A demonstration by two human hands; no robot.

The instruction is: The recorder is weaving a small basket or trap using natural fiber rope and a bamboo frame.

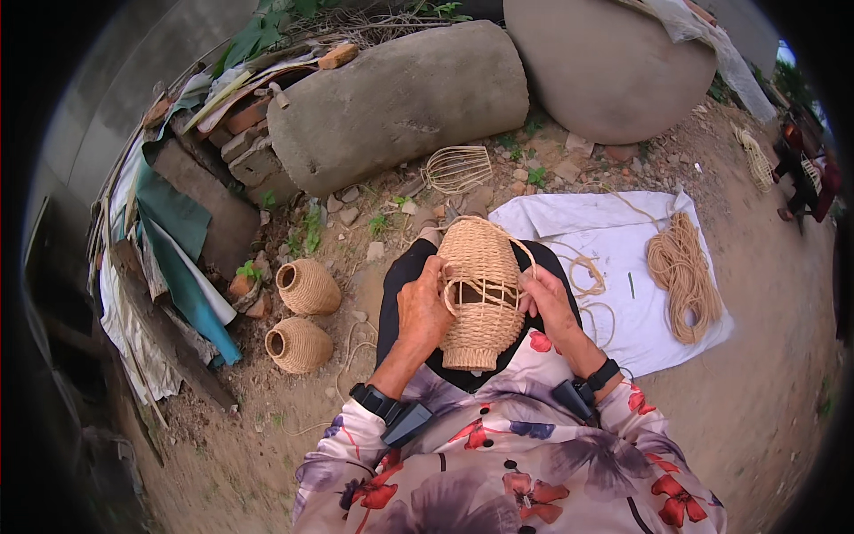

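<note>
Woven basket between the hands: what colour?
The woven basket is light tan, clearest in the head view.

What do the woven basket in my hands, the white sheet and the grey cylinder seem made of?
Woven basket: probably plant fibre or paper cord, matte tan, with interlaced strands showing. White sheet: likely plastic weave or cloth, matte, thin and creased. Grey cylinder: seemingly concrete or stone, dull, with a mottled surface.

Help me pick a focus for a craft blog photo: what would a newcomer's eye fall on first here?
Probably the woven basket over the lap, between the person's left hand and right hand, with a dark gap in its side. Next, the thick coil of tan cord on the white sheet at the right. Then two round woven vessels on the ground at the left.
</note>
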